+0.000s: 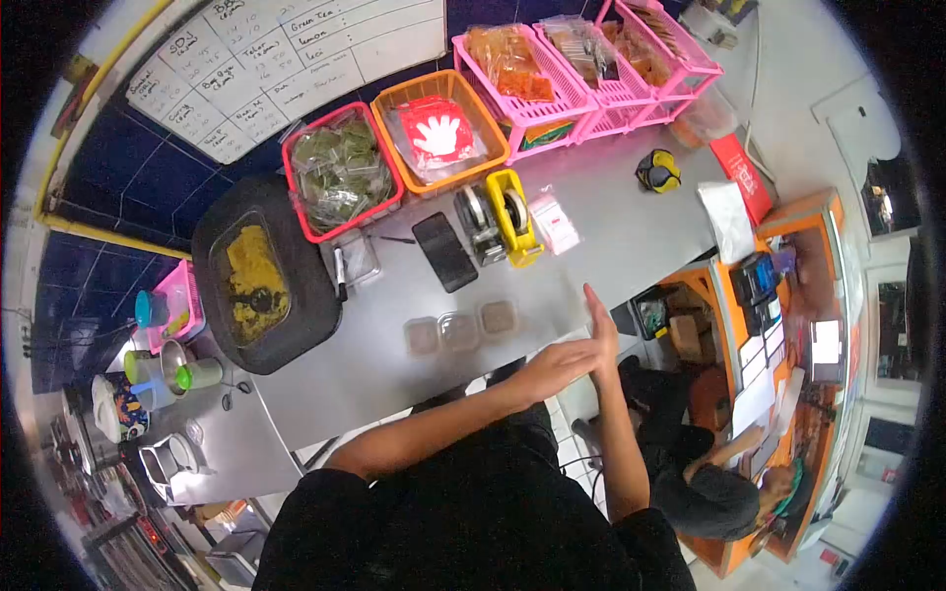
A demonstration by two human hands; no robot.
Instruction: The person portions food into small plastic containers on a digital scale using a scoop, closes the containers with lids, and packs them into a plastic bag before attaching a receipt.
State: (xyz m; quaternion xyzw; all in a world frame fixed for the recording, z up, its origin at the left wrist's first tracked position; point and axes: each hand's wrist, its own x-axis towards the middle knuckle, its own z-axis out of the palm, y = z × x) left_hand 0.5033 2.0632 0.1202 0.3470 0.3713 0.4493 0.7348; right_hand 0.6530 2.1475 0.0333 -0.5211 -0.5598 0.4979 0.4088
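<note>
My left hand reaches across in front of me, its fingers stretched out against my right hand. The right hand is upright with its fingers extended, and the two hands meet near the table's front edge. Neither shows anything held. Left of my hands, three small clear containers with brownish contents stand in a row on the metal table, the middle container among them. Behind them lie a black phone, a yellow tape dispenser and a dark tape dispenser.
Along the back stand a red basket of leafy packets, an orange basket and pink racks of packets. A black tray with yellow powder is at left. At right, a person sits by an orange counter.
</note>
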